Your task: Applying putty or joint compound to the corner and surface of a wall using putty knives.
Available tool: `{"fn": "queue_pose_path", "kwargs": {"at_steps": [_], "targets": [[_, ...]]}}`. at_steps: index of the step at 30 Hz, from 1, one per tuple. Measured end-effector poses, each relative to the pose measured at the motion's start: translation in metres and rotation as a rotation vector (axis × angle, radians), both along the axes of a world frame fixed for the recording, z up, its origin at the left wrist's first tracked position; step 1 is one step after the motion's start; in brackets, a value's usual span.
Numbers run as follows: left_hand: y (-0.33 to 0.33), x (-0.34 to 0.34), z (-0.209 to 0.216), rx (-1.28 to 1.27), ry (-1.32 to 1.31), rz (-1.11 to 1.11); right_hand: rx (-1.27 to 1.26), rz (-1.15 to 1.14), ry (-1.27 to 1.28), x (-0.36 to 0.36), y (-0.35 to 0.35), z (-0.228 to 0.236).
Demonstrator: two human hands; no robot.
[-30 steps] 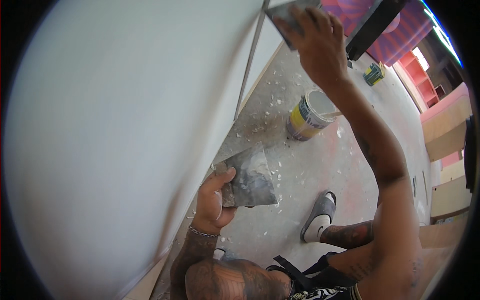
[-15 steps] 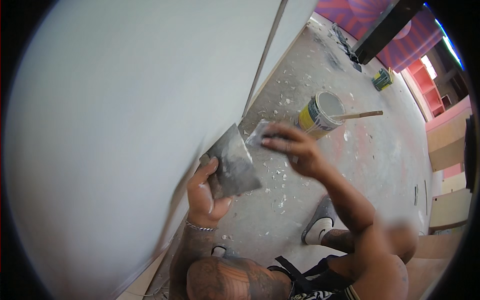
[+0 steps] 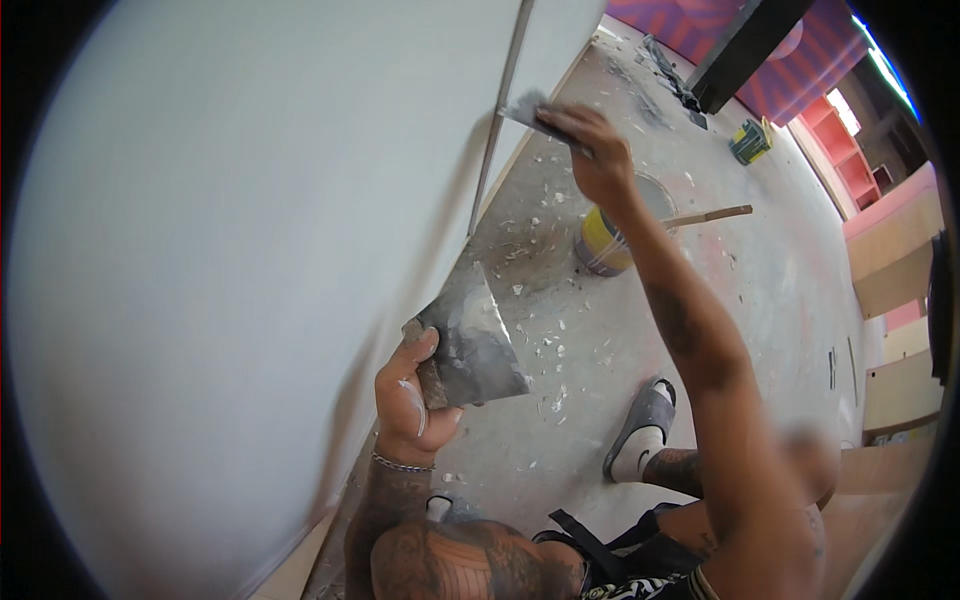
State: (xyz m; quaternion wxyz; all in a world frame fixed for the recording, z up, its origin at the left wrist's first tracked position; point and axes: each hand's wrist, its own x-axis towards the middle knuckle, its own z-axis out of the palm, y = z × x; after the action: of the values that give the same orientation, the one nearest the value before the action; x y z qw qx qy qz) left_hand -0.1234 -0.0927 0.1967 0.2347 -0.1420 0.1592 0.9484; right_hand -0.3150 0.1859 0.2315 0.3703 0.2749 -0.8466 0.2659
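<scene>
My left hand [image 3: 408, 395] grips a wide metal putty knife [image 3: 475, 345] by its back edge, thumb on top. Pale grey filler is smeared over the blade, and white filler marks my thumb. My right hand [image 3: 597, 150] is closed round a second putty knife [image 3: 540, 118], reached out far ahead. That blade's tip is at the dark vertical seam [image 3: 503, 95] in the white wall panel [image 3: 250, 250]; whether it presses on the seam I cannot tell. Its handle is mostly hidden by my fingers.
Behind my right forearm stands an open bucket [image 3: 603, 243] with a wooden stick [image 3: 710, 216] across it. A green bucket [image 3: 750, 142] is farther back, near a dark post [image 3: 745, 60]. Pale scraps litter the concrete floor [image 3: 560, 330]. Wooden cabinets [image 3: 900, 290] line the right.
My right hand has moved up and away with its putty knife, from beside the left blade to the wall seam. My left hand holds its knife in nearly the same place.
</scene>
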Motion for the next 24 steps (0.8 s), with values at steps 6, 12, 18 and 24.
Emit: {"fn": "queue_pose_path", "kwargs": {"at_steps": [6,12,18,24], "targets": [[-0.02,-0.009,-0.009,0.009,-0.022,0.045,-0.089,0.267,-0.191,0.153,-0.065,-0.02],[-0.013,-0.018,0.021,-0.223,0.195,0.046,-0.013,0.064,-0.397,0.161,-0.024,-0.061],[-0.01,-0.028,0.003,-0.489,0.291,-0.052,0.179,0.168,-0.289,0.149,-0.029,0.011],[-0.01,-0.021,0.0,-0.571,0.313,-0.02,0.402,0.158,-0.315,0.138,-0.019,0.008]]}}
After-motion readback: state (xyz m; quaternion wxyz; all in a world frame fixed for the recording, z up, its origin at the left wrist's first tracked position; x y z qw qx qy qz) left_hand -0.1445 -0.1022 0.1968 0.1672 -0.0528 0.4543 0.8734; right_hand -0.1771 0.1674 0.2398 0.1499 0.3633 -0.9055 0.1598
